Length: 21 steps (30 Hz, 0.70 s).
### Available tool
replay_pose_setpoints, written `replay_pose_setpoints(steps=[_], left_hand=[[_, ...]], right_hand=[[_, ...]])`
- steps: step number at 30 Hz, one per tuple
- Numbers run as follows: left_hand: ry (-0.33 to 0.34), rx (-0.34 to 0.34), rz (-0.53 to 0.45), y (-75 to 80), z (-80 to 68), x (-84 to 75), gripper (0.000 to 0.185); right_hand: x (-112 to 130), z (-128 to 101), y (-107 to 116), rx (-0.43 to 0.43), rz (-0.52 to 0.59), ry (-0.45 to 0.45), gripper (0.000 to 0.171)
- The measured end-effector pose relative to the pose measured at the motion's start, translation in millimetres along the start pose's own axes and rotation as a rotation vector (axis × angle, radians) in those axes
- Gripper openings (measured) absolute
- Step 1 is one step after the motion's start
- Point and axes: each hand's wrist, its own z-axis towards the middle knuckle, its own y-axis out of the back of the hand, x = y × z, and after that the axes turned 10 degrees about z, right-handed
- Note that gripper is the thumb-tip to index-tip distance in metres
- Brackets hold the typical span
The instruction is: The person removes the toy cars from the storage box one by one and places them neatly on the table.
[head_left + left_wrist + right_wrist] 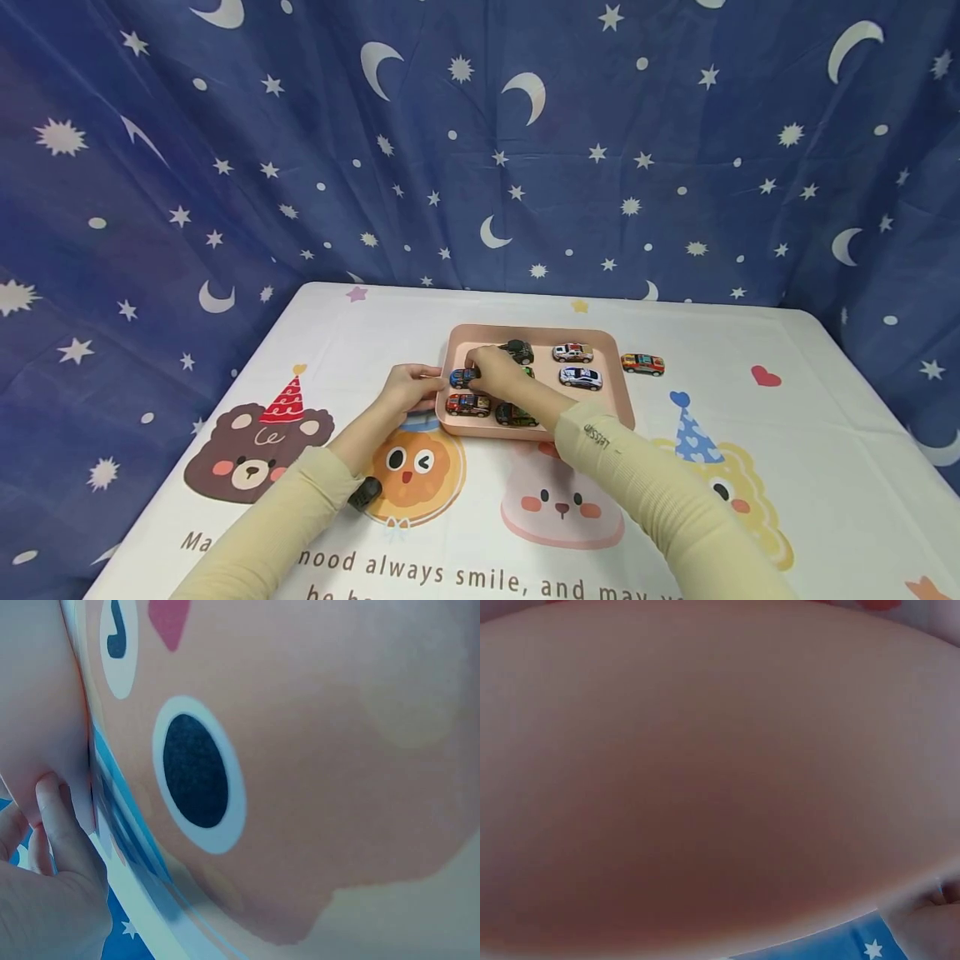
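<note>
While both hands work at the tray:
Tray [611,392]: pink, on bench [787,450].
Left hand [408,387]: gripping tray's left edge.
Right hand [498,373]: inside tray, fingers curled on blue car [461,377].
Orange car [642,363]: outside, just right of tray.

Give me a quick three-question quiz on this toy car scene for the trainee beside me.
1. True or false: the orange car sits inside the pink tray.
2. Which hand holds the tray's edge: A) left hand, B) right hand, C) neither?
3. Fill in: the right hand rests over the ____ car in the tray.

Key: 1. False, it stands on the tablecloth just beside the tray. 2. A. 3. blue.
</note>
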Motion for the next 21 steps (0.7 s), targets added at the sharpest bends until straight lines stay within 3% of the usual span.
replay_pose_setpoints(steps=[12, 21], left_hand=[[-0.011, 0.002, -0.001, -0.7, -0.1, -0.3, 0.035], [-0.002, -0.004, 0.012, -0.7, -0.6, -0.7, 0.034]], right_hand=[[-3.2, -2.1, 3.5, -0.022, -0.054, 0.076, 0.017], [-2.6, -5.2, 11.3, -0.087, -0.01, 0.159, 0.022]])
